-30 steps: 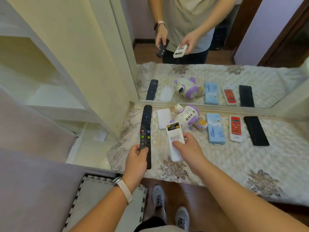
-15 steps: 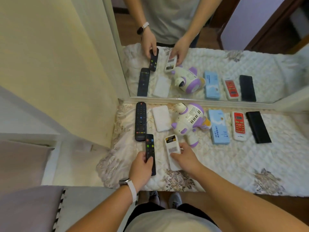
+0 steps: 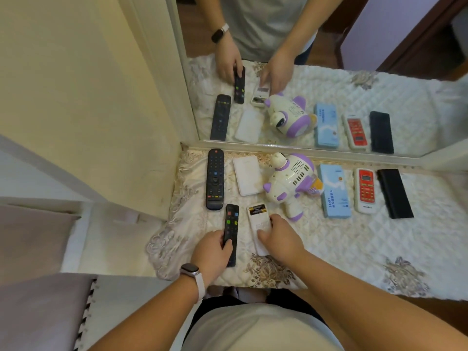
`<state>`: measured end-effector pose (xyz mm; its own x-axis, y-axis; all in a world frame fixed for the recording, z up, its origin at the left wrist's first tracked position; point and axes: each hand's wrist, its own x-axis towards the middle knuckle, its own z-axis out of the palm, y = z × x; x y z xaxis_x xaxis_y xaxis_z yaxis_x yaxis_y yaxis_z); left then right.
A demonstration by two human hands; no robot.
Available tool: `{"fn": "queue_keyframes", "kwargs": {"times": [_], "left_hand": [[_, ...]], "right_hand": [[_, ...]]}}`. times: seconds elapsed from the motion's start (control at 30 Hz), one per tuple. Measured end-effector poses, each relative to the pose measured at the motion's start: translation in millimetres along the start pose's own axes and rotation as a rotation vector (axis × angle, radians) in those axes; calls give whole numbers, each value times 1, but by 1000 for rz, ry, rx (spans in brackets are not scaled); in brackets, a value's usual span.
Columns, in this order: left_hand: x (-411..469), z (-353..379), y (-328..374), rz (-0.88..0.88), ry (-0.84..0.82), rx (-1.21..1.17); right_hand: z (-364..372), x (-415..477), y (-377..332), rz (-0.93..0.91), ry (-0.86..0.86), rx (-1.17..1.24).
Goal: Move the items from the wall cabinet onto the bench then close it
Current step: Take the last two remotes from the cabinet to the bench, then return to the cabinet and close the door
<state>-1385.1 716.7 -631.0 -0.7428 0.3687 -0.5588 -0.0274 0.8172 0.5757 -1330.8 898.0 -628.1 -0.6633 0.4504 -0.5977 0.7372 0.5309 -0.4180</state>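
Observation:
My left hand (image 3: 212, 252) grips the near end of a slim black remote (image 3: 231, 229) with coloured buttons, which lies flat on the quilted bench cover (image 3: 354, 249). My right hand (image 3: 281, 236) rests on a white remote (image 3: 258, 224) lying face down, its battery bay open at the far end. Both sit at the bench's front left. Behind them lie a larger black remote (image 3: 215, 178), a white flat box (image 3: 247, 174) and a white and purple toy (image 3: 288, 181).
A blue box (image 3: 333, 191), a red and white remote (image 3: 364, 190) and a black case (image 3: 394, 193) line the bench to the right. A mirror (image 3: 329, 72) stands behind the row. A cream cabinet panel (image 3: 88, 97) rises at left.
Both hands have lowered the two remotes from above the bench onto the cover. My view has tilted down, and the open cabinet shelves at left have left the frame.

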Motion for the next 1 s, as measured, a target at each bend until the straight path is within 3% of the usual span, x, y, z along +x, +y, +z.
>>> {"fn": "queue_keyframes", "kwargs": {"times": [0.13,0.27,0.4,0.57,0.73,1.0], "left_hand": [[-7,-4,3,20,60,91],[-22,-7,14,-18,138,88],[-41,-13,37,-3,282,97],[-79,-17,64,44,503,279],[-117,-22,75,-22,659,455],[-228,-16,74,-305,953,447]], "right_hand": [[-6,0,6,-131,86,-121],[-21,-6,10,-281,66,-197],[-41,-18,-4,-537,64,-239],[-66,-29,-27,-839,114,-415],[-88,-43,-48,-1192,123,-492],[-80,-110,-96,-1700,-12,-518]]}}
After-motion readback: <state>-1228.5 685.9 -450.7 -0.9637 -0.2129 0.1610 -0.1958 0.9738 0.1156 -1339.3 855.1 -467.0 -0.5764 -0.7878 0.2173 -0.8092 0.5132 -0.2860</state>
